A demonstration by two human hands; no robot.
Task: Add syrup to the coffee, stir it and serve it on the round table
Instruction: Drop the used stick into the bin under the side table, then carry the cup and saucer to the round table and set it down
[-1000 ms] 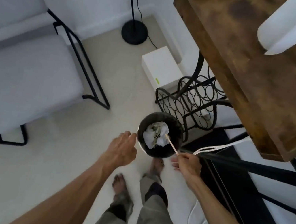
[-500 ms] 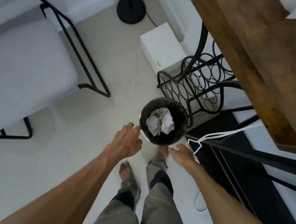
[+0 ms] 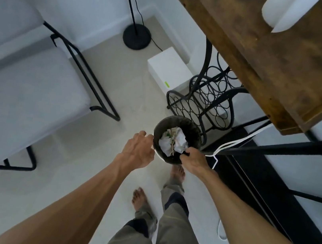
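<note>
The floor [image 3: 103, 84] is pale and smooth. A small round bin [image 3: 158, 131] stands on it, with crumpled paper [image 3: 180, 142] and a thin stick [image 3: 172, 144] inside. Just behind the bin stands a black wire rack [image 3: 200, 104]. A white box [image 3: 168, 68] sits near the wall, and a round black lamp base [image 3: 137, 36] sits in the corner. A grey chair [image 3: 27, 89] stands on the left. Two bare feet [image 3: 140, 199] stand near the bin. Up on the right, a brown bench [image 3: 286, 63] holds a white roll [image 3: 285, 11].

A small round bin [image 3: 178, 124] sits on the pale floor, crumpled paper [image 3: 177, 143] inside. Behind it stands a black wire rack [image 3: 205, 99], a white box [image 3: 168, 68], a lamp base [image 3: 137, 36]. Grey chair [image 3: 25, 89] left, wooden tabletop [image 3: 279, 62] right.
</note>
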